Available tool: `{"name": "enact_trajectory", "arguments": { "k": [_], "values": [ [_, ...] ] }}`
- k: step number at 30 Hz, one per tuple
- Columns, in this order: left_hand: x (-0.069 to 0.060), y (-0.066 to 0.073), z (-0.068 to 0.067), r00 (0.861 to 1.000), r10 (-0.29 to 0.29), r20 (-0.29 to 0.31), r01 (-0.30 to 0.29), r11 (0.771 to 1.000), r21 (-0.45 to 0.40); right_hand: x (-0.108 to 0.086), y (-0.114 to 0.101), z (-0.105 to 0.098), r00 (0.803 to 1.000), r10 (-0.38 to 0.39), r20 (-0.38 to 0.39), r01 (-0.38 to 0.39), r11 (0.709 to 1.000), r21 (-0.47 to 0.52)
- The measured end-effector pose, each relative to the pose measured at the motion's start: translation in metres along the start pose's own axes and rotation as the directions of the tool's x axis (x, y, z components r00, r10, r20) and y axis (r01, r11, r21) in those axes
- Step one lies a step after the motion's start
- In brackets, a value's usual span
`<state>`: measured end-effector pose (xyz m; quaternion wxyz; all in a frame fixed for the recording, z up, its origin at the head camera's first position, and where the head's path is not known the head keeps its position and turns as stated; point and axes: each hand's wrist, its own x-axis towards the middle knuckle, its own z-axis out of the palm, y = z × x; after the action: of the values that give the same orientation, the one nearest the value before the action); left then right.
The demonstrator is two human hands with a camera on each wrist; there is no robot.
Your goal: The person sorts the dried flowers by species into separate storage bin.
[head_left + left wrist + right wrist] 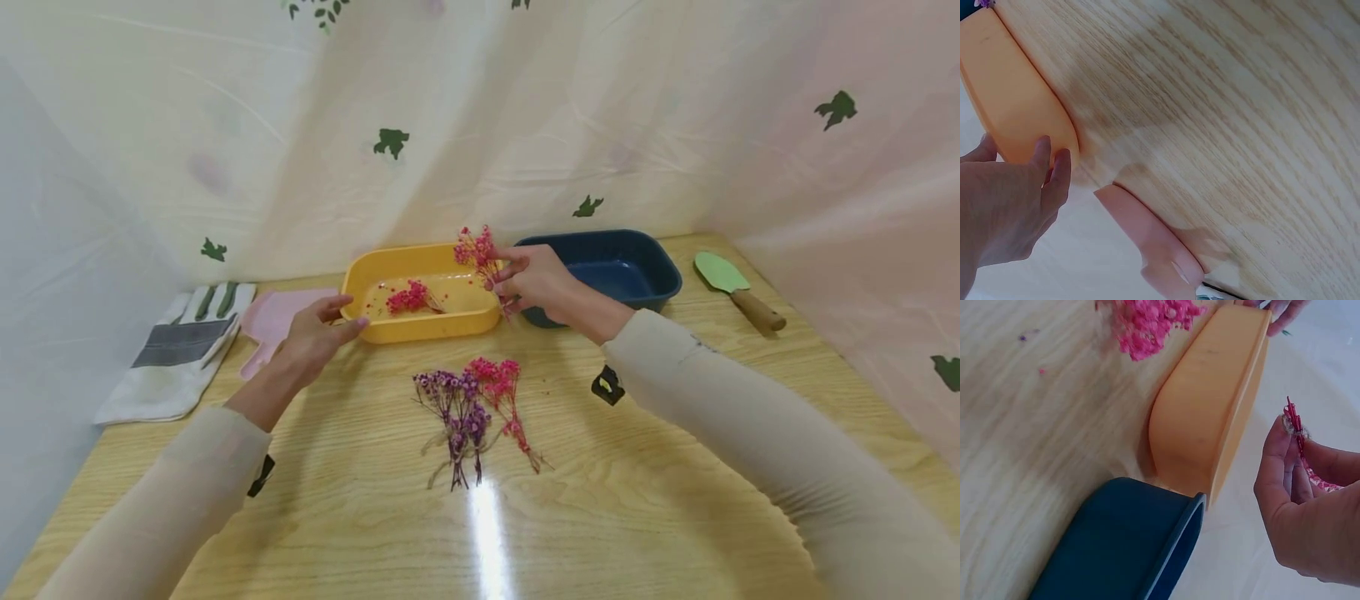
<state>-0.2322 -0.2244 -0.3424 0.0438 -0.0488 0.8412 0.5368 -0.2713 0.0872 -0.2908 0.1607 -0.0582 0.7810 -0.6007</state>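
My right hand (542, 279) pinches a small bunch of pink dried flowers (476, 250) above the right end of a yellow tub (431, 327). In the right wrist view, tied stems (1298, 425) poke out between thumb and fingers. My left hand (311, 337) holds the tub's left end, thumb and fingers about its corner; the left wrist view shows the fingers (1062, 164) against the wall. Inside the tub lies another pink bunch (408, 297) among loose bits. Purple dried flowers (457, 404) and more pink ones (501, 383) lie on the table in front.
A dark blue tub (626, 271) stands just right of the yellow one. Farther right lies a green trowel (722, 272) with a wooden handle. On the left are a pink dustpan-like scoop (281, 312) and white-and-grey gloves (176, 346). A patterned curtain (480, 125) hangs behind the table.
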Motion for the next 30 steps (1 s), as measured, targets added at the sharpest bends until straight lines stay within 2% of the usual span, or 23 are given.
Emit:
{"name": "enact_trajectory", "arguments": {
  "k": [3,8,10,14,16,20,24,30],
  "values": [
    [0.000,0.000,0.000,1.000,0.006,0.001,-0.006,1.000,-0.006,0.014,-0.003,0.008,1.000,-0.015,-0.009,0.015,1.000,-0.009],
    [0.001,0.001,0.001,1.000,0.002,0.007,-0.002,1.000,-0.003,0.032,-0.008,0.022,0.998,-0.061,0.004,0.061,0.993,-0.102],
    [0.000,0.002,0.002,1.000,-0.004,0.008,0.004,1.000,-0.003,0.036,-0.009,0.027,0.995,-0.096,0.010,0.097,0.979,-0.177],
    [0.001,0.005,0.003,1.000,-0.015,0.008,0.015,1.000,0.001,0.038,-0.013,0.026,0.983,-0.185,-0.011,0.172,0.932,-0.319],
    [0.002,0.006,0.003,1.000,-0.015,0.010,0.015,1.000,0.006,0.034,-0.015,0.022,0.977,-0.212,-0.023,0.191,0.917,-0.351],
    [0.002,0.005,0.002,1.000,-0.007,0.010,0.007,1.000,0.010,0.021,-0.011,0.013,0.971,-0.239,-0.028,0.214,0.912,-0.351],
    [0.000,0.003,0.001,1.000,-0.002,0.012,0.002,1.000,0.001,-0.001,0.002,0.006,0.973,-0.232,0.005,0.221,0.919,-0.328],
    [0.000,0.000,0.000,1.000,-0.016,0.006,0.016,1.000,0.007,-0.033,0.015,-0.002,0.983,-0.168,0.069,0.180,0.955,-0.238]
  ]
}}
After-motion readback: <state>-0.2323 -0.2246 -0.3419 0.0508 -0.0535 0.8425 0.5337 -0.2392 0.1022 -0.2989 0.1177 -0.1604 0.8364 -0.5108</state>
